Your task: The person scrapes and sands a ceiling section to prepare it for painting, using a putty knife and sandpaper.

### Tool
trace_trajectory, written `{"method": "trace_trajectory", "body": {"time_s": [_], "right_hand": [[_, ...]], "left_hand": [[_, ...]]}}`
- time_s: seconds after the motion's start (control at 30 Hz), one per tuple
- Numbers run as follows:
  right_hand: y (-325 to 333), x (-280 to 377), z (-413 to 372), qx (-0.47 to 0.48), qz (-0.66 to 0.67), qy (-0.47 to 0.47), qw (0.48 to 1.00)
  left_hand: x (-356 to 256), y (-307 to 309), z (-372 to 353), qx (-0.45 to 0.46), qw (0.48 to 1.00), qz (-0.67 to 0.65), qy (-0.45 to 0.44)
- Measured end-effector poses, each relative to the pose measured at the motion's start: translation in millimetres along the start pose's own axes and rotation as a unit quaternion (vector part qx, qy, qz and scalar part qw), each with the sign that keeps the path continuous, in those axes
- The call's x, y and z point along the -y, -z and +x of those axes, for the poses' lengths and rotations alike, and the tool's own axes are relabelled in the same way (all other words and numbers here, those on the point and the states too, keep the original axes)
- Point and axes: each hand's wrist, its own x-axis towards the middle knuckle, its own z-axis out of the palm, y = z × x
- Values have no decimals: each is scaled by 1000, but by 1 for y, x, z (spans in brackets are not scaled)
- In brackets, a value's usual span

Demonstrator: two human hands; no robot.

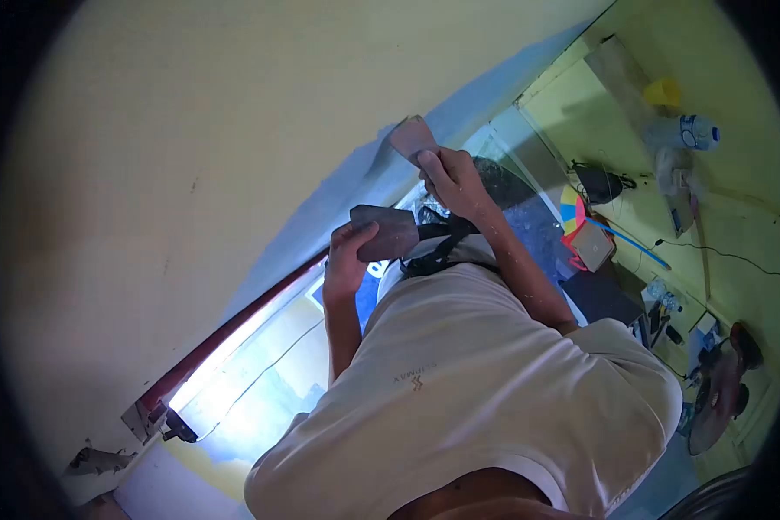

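My left hand (347,264) grips a dark grey, flat putty blade (390,232), its thumb lying across the broad face. The blade is held in front of my waist. My right hand (455,184), specked with pale spots, is closed on a second flat putty blade (412,137), pinkish brown. That blade points up and left and overlaps the bluish part of the wall (355,173) in this view. The big cream wall (173,156) fills the left and top, with a few small dark marks on it.
A lit tube lamp (234,351) with a dangling wire is at the lower left. To the right, a shelf (620,74) bears a plastic bottle (685,133) and a yellow cup (663,93). A blue stick (628,244) and a fan (719,390) stand along the yellow-green wall.
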Motion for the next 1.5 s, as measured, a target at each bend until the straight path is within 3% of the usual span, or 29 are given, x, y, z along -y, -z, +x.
{"method": "trace_trajectory", "body": {"time_s": [0.13,0.27,0.37,0.4,0.47,0.8,0.97,1.07,1.17,1.3,1.5], "right_hand": [[-5,9,3,6,-6,69,998],[2,-16,0,-7,-43,14,999],[-4,25,-3,18,-19,25,999],[-5,16,-3,10,24,22,999],[-1,-2,-3,-3,-12,23,1000],[-14,26,-5,30,2,42,999],[-15,8,-1,19,-13,53,998],[-14,30,-6,66,-22,1,998],[-16,6,0,9,17,47,999],[-16,36,-4,37,24,21,999],[-10,20,1,28,26,25,999]], "left_hand": [[1,-3,-6,-12,1000,16,9],[-4,1,1,-8,1000,15,-6],[3,3,0,-13,1000,5,-11],[1,2,-3,-20,1000,23,-1],[0,2,-2,-11,1000,18,-2],[-1,7,-3,-3,999,28,-17],[2,7,-8,-4,1000,16,-9],[5,11,-5,-8,1000,15,-13],[5,13,-4,-2,1000,19,-16],[10,18,-7,-2,1000,15,-9],[10,17,-6,-22,1000,-9,-3]]}}
